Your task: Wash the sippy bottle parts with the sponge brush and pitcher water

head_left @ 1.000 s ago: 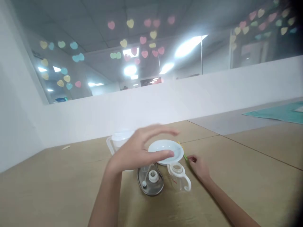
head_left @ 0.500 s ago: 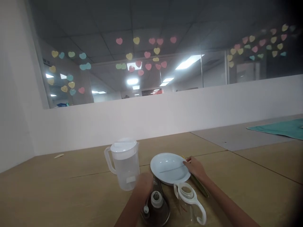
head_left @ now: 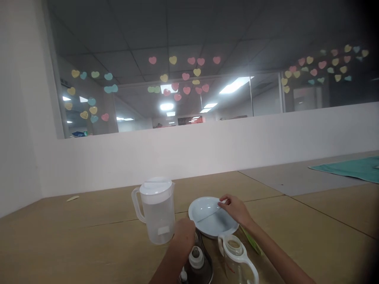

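My right hand (head_left: 237, 211) is over the right side of a pale, shallow bowl (head_left: 217, 230), its thumb and forefinger pinched on a thin, straight rod (head_left: 207, 215) that slants across the bowl. My left hand (head_left: 185, 232) is curled closed just left of the bowl, above a dark tray (head_left: 209, 262); what its fingers grip, if anything, is hidden. In the tray stand a white-collared bottle nipple (head_left: 196, 256) and a small white-tipped part (head_left: 184, 275). A clear bottle with white handles (head_left: 237, 252) stands right of the tray.
A lidded translucent pitcher (head_left: 158, 215) stands left of my left hand. A green long-handled item (head_left: 251, 241) lies partly under my right forearm. A teal cloth (head_left: 349, 169) lies at far right, a small flat pale piece (head_left: 73, 198) at far left. A white wall (head_left: 148, 154) bounds the table behind.
My right hand has moved left and inward over the bowl, and the thin rod now slants more steeply. My left hand has shifted slightly; it is less blurred. The view has tilted up a little.
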{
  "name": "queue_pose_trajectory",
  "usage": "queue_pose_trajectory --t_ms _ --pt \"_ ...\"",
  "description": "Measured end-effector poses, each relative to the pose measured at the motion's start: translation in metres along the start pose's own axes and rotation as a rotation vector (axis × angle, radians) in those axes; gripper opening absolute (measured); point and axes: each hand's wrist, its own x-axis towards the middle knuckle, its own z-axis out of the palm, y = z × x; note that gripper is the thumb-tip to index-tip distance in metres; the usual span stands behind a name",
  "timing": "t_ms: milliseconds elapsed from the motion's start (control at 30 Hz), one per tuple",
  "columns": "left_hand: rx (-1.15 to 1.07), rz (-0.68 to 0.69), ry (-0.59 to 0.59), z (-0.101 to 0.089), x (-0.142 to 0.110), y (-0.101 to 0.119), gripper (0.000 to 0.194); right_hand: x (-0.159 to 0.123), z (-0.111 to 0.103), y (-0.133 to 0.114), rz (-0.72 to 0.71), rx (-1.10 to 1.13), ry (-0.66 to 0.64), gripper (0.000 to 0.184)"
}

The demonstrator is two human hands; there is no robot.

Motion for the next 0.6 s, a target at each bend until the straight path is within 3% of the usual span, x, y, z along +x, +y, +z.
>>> queue_pose_trajectory --t_ms 67,133,200,300,433,533,600 --pt "0.000 -0.010 0.030 -0.013 -0.011 -0.002 0.030 -0.006 0.008 -0.006 -0.068 0.108 -0.102 0.018" --pt "-0.002 -0.016 0.065 -0.027 -0.024 -0.006 0.029 -0.013 0.016 -0.007 -0.116 0.353 -0.270 0.023" --pt "-0.011 -0.019 0.137 -0.040 -0.034 -0.009 0.025 -0.017 0.018 -0.003 -0.117 0.517 -0.248 0.035" --pt "-0.076 0.001 0.298 -0.051 -0.038 -0.009 0.020 -0.023 0.007 0.002 -0.039 0.758 -0.004 0.050" --pt "-0.238 0.057 0.448 -0.045 -0.022 0.002 0.024 -0.042 -0.025 -0.003 -0.030 0.956 0.334 0.056" --pt "-0.258 0.090 0.504 -0.033 -0.008 0.013 0.024 -0.062 -0.038 -0.012 -0.121 0.951 0.688 0.056" --pt "-0.242 0.117 0.499 -0.028 -0.002 0.019 0.024 -0.072 -0.037 -0.014 -0.327 0.975 0.836 0.056"
